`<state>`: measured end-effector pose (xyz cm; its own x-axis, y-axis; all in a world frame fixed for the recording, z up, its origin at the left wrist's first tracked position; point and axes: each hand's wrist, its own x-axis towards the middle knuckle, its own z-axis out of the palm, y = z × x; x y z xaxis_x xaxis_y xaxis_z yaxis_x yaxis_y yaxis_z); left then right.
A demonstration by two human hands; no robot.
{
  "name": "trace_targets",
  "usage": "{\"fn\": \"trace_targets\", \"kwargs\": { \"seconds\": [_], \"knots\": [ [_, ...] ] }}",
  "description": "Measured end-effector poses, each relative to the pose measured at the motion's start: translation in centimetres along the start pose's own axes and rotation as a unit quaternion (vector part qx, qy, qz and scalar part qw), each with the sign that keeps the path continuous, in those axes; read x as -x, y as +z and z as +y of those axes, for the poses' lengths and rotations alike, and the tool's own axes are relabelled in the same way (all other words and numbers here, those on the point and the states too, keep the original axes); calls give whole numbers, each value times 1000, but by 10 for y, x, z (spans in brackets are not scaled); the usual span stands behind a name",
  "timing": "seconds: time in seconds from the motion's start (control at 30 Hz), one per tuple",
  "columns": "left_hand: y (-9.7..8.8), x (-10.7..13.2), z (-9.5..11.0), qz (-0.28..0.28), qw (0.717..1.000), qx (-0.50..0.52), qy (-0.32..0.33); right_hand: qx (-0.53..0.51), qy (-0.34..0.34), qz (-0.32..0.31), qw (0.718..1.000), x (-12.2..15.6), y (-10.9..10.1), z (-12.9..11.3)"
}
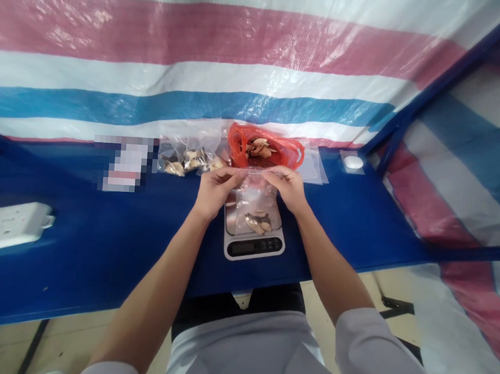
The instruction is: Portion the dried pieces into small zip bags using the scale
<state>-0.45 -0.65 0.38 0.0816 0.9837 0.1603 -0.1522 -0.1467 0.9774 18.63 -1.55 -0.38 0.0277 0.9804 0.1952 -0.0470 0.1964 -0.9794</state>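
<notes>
"What's nearest the blue worktop's front edge?"

"A white-framed digital scale. Over its plate is the clear plastic bag, dried cream-and-brown slices low inside."

"And the hands?"

"The left hand and right hand pinch its top edge, apart."

"Any advice?"

"I'd keep that edge taut and level, pressing evenly along it."

"Beyond?"

"An open red plastic bag of dried pieces, near the back edge."
</notes>
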Motion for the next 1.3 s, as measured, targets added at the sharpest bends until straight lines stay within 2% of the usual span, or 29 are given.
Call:
{"fn": "trace_targets", "kwargs": {
  "seconds": [0.3,0.47,0.6,0.73,0.83,1.03,1.17,1.23,1.3],
  "knots": [
    [-4,-2,-2,9,998,55,-9,-12,24,23,999,-4,-3,-2],
    [-4,2,7,9,1000,7,-23,-15,39,32,999,-2,2,-3],
    [-8,1,14,24,999,20,-23,-14,66,4,998,0,4,-6],
    [-19,-6,27,56,996,57,-42,-9,64,-82,995,0,10,-17],
    [-30,-14,43,93,993,50,-57,11,54,-123,991,-4,23,-25],
    [-66,-32,67,140,988,18,-54,1,53,-129,990,-30,69,-30],
    [-103,-40,66,163,981,-103,17,-17,51,-122,991,-57,103,-37],
    [-120,-41,63,177,966,-178,55,-24,50,-128,990,-70,117,-42],
    [-132,-39,61,188,940,-262,111,-34,54,-136,989,-83,129,-46]
  ]
}}
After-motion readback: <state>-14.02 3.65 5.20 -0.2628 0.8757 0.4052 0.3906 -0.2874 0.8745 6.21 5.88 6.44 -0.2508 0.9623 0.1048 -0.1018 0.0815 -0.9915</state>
